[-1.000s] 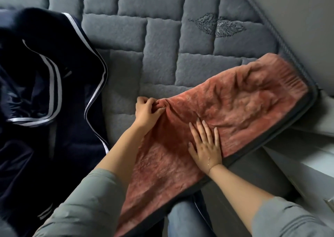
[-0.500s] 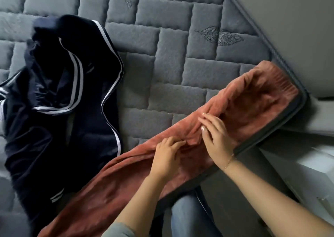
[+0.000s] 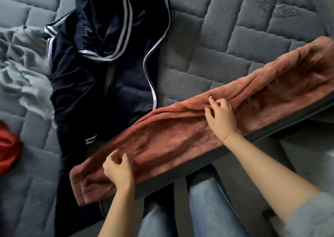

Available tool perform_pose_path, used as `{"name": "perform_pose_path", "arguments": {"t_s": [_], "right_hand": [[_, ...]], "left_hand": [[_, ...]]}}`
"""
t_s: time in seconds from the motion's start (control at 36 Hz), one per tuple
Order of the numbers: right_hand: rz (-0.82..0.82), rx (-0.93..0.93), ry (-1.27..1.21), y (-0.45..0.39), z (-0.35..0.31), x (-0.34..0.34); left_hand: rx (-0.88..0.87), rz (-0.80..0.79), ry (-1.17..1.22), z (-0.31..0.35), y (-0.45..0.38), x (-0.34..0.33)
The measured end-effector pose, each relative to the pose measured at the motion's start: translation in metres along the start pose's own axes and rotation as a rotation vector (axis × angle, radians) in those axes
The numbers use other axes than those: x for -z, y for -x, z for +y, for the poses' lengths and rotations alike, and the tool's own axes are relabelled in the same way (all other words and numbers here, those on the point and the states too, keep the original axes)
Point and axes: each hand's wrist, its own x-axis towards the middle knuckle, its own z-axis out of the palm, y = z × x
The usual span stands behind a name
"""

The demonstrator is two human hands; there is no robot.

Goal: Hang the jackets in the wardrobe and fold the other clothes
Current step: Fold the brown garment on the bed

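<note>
Landmark: rust-red trousers (image 3: pixel 189 137), which are lying folded lengthwise in a long strip along the near edge of the grey quilted mattress (image 3: pixel 207 46). Far left of them, a red garment (image 3: pixel 7 146) is sitting at the frame edge and a crumpled grey garment (image 3: pixel 19 74) is lying above it. Just left of the trousers, the navy white-striped jacket (image 3: pixel 101 74) is lying open, its hem touching them. Your left hand (image 3: pixel 118 171) is resting on the cuffed end, fingers curling into the fabric. Your right hand (image 3: pixel 221 112) is resting mid-strip, fingertips pinching a ridge of cloth.
</note>
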Motion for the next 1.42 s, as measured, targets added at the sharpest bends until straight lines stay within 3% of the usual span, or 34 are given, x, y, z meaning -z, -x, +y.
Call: {"name": "perform_pose_path", "arguments": {"t_s": [0.08,0.17,0.33,0.39,0.47,0.67,0.81,1.0,1.06,1.11,1.14,1.17,1.19,1.22,1.28,1.31,1.33,1.36,1.39,1.42], "right_hand": [[-0.024,-0.026,0.057,0.006,-0.004,-0.007],[-0.05,-0.08,0.096,0.013,-0.015,-0.015],[-0.05,-0.154,0.128,0.027,-0.031,-0.026],[-0.038,-0.161,0.135,0.03,-0.032,-0.029],[-0.018,-0.16,0.125,0.032,-0.033,-0.034],[0.016,-0.156,0.102,0.032,-0.026,-0.034],[-0.026,-0.219,-0.217,0.025,-0.017,-0.013],[-0.237,-0.4,-0.86,0.012,0.015,0.022],[-0.299,-0.525,-1.015,0.006,0.029,0.036],[-0.373,-0.719,-1.348,-0.001,0.043,0.048],[-0.367,-0.724,-1.355,-0.002,0.044,0.056],[-0.432,-0.933,-1.519,-0.002,0.05,0.063],[-0.535,-0.795,-1.57,0.003,0.059,0.067],[-0.584,-0.956,-1.775,0.006,0.071,0.068],[-0.394,-0.623,-1.377,0.012,0.081,0.079],[-0.392,-0.587,-1.473,0.012,0.087,0.079],[-0.293,-0.611,-1.343,0.007,0.093,0.08],[-0.254,-0.7,-1.393,0.002,0.1,0.079],[-0.235,-0.663,-1.35,-0.001,0.103,0.08],[-0.257,-0.651,-1.476,-0.001,0.106,0.08]], "left_hand": [[0.112,-0.014,-0.04,-0.037,-0.017,0.034],[0.097,-0.011,-0.087,-0.061,-0.036,0.058],[0.193,0.181,-0.097,-0.082,-0.058,0.081],[0.286,0.087,0.047,-0.092,-0.066,0.084],[0.398,-0.229,0.321,-0.109,-0.077,0.088],[0.277,-0.501,0.408,-0.101,-0.068,0.117],[0.035,-0.643,0.439,-0.038,-0.031,0.121],[-0.195,-0.826,0.356,0.075,0.053,0.038],[-0.26,-0.894,0.337,0.105,0.088,0.001],[-0.341,-1.022,0.323,0.13,0.121,-0.033],[-0.35,-1.077,0.273,0.141,0.137,-0.049],[-0.332,-1.125,0.209,0.149,0.149,-0.063],[-0.307,-1.181,0.159,0.154,0.159,-0.077],[-0.287,-1.232,0.117,0.157,0.166,-0.091],[-0.277,-1.268,0.02,0.162,0.176,-0.113],[-0.275,-1.255,0.004,0.163,0.179,-0.121],[-0.274,-1.222,0.016,0.165,0.182,-0.126],[-0.278,-1.17,0.032,0.165,0.182,-0.13],[-0.29,-1.11,0.038,0.164,0.183,-0.133],[-0.308,-1.058,0.044,0.163,0.182,-0.135]]}}
